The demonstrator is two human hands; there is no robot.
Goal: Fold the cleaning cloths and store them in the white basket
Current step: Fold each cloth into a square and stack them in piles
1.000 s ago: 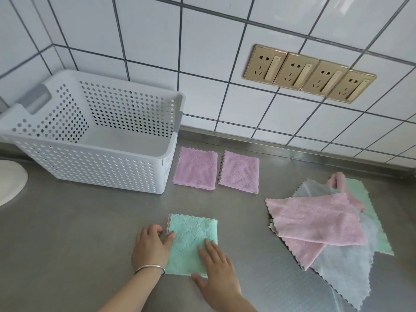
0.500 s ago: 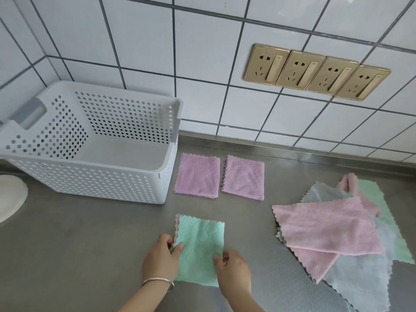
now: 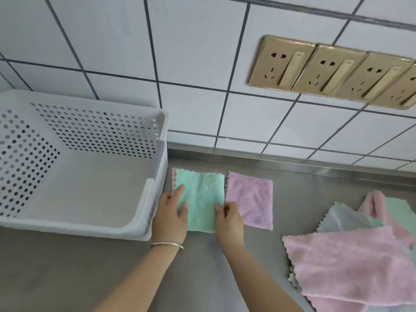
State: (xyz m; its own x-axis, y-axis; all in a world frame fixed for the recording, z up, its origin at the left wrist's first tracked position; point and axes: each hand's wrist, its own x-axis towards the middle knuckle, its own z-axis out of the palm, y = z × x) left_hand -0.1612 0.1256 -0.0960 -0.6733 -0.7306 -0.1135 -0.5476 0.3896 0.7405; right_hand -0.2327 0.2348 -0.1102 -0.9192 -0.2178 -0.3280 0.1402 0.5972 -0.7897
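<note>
A folded green cloth (image 3: 202, 194) lies flat on the steel counter just right of the white basket (image 3: 90, 228). It covers another folded pink cloth, whose scalloped edge (image 3: 173, 179) peeks out on the left. My left hand (image 3: 170, 215) holds the green cloth's left edge, forefinger and thumb on top. My right hand (image 3: 229, 220) pinches its right edge with curled fingers. A second folded pink cloth (image 3: 252, 201) lies beside it on the right. The basket holds nothing.
A loose pile of unfolded pink, green and grey cloths (image 3: 349, 266) sits at the right. A tiled wall with a row of gold sockets (image 3: 326, 70) stands behind. Bare steel counter (image 3: 67, 278) stretches in front of the basket.
Both hands carried the folded green cloth away from me and set it on top of the left folded pink cloth by the basket. The view moved closer and left.
</note>
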